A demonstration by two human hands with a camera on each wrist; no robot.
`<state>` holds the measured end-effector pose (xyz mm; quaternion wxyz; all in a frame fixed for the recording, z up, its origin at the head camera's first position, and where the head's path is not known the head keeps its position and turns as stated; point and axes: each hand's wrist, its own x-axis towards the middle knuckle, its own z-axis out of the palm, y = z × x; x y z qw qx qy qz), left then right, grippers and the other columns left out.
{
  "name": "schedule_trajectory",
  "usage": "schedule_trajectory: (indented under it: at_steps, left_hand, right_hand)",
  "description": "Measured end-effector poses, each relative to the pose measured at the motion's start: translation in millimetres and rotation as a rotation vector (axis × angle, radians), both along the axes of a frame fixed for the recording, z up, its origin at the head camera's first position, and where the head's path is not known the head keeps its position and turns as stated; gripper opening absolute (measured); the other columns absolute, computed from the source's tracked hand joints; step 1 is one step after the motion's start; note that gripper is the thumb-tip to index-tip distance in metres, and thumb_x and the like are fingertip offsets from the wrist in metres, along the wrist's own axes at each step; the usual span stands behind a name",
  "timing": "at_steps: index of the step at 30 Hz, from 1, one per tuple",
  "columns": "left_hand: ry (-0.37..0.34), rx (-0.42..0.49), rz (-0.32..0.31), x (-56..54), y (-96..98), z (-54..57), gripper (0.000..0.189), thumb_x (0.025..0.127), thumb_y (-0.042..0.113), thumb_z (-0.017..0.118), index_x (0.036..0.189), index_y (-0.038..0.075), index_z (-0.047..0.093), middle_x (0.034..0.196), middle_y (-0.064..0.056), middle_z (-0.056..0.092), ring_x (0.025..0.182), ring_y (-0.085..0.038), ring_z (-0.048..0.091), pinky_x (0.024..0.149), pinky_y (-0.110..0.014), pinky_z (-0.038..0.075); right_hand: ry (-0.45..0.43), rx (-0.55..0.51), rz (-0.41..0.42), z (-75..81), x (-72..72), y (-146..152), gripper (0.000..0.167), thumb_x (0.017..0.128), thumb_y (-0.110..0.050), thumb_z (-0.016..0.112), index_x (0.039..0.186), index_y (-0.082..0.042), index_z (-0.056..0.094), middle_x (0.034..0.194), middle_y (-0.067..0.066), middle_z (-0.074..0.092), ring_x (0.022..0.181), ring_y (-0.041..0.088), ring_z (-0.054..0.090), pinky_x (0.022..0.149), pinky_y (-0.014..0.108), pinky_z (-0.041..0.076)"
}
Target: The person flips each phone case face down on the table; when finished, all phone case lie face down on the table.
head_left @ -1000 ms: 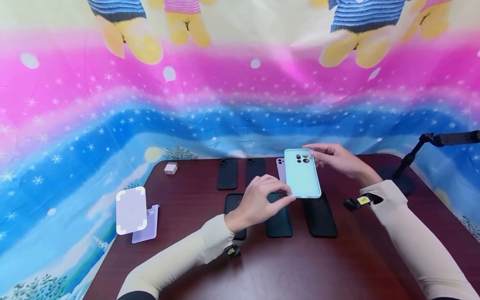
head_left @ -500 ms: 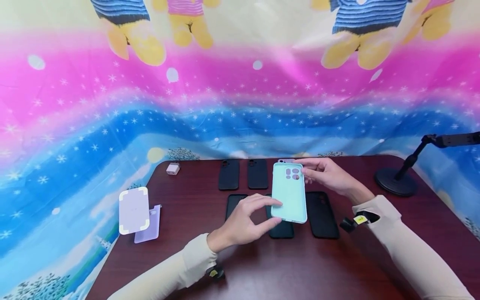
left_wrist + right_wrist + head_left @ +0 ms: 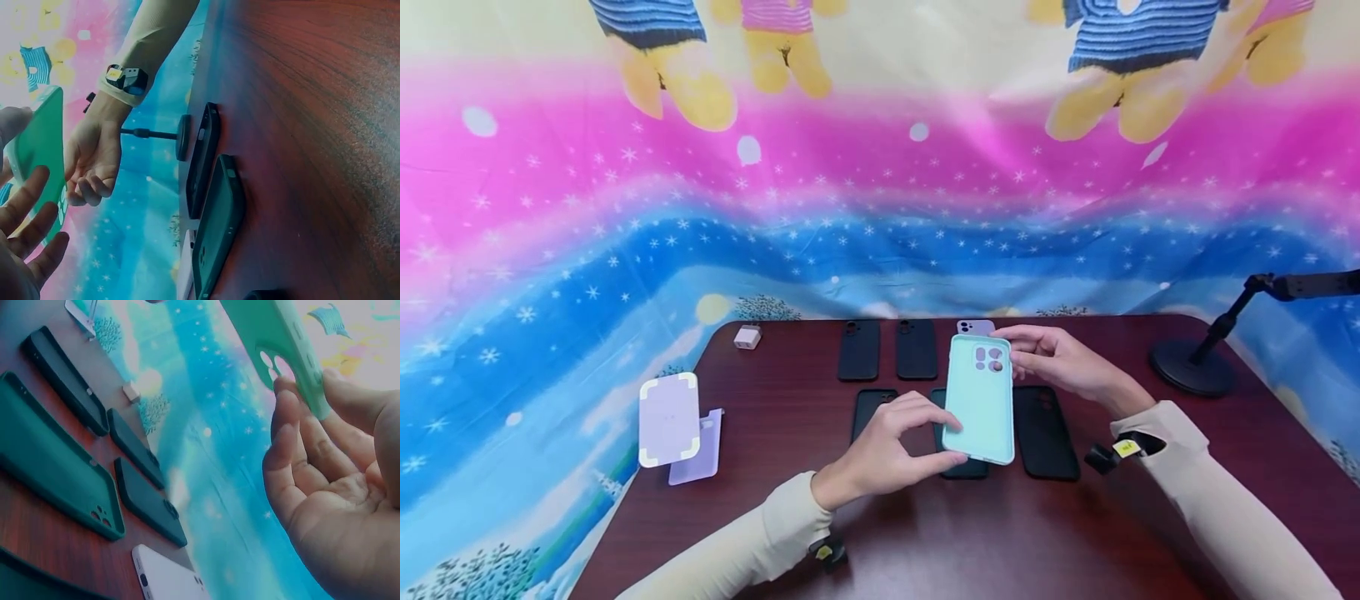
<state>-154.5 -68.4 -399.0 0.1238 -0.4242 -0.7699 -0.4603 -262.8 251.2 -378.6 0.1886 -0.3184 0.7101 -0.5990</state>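
Holding the mint case (image 3: 979, 396) above the counter (image 3: 1000, 542), you pinch its camera end with your right hand (image 3: 1063, 362) and its near left corner with your left hand (image 3: 887, 446); its long axis runs away from you, left hand at the nearer end.

The right grip (image 3: 1067, 362) holds the mint-green phone case (image 3: 977, 412) near its upper right corner; the left grip (image 3: 887, 450) holds its lower left corner. On the table (image 3: 962, 542), a white power adapter (image 3: 747, 337) sits rear left, a black stand (image 3: 1192, 367) rear right
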Motion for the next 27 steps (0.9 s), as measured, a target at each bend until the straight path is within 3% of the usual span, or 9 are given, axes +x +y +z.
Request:
schedule_trajectory:
  at_steps: [7, 13, 27]
  left_hand:
    - [0.002, 0.0, -0.014, 1.4, 1.7, 0.4, 0.027, 0.087, 0.029, 0.085, 0.11, 0.024, 0.072, 0.105, 0.01, 0.074, 0.102, -0.01, 0.063, 0.085, -0.021, 0.051]
    - [0.021, 0.002, -0.024, 2.3, 1.6, 2.6, 0.026, 0.086, 0.028, 0.085, 0.108, 0.024, 0.072, 0.104, 0.009, 0.074, 0.1, -0.009, 0.063, 0.085, -0.02, 0.051]
    - [0.09, -0.025, -0.004, 2.4, 0.1, 3.7, 0.026, 0.085, 0.031, 0.085, 0.107, 0.024, 0.073, 0.105, 0.01, 0.074, 0.101, -0.005, 0.061, 0.089, -0.022, 0.049]
  right_hand:
    - [-0.017, -0.043, 0.102, -2.9, -1.6, 4.9, 0.046, 0.109, -0.003, 0.045, 0.154, 0.002, 0.039, 0.135, -0.002, 0.07, 0.098, 0.011, 0.071, 0.087, 0.031, 0.061]
    - [-0.001, -0.047, 0.175, 0.0, -2.6, 6.9, 0.049, 0.109, 0.001, 0.042, 0.157, 0.005, 0.033, 0.144, -0.004, 0.063, 0.114, 0.013, 0.071, 0.092, 0.031, 0.06]
    - [0.01, -0.051, 0.178, -2.2, -4.3, 8.8, 0.049, 0.108, 0.0, 0.044, 0.156, 0.006, 0.035, 0.143, -0.003, 0.065, 0.107, 0.011, 0.07, 0.089, 0.03, 0.06]
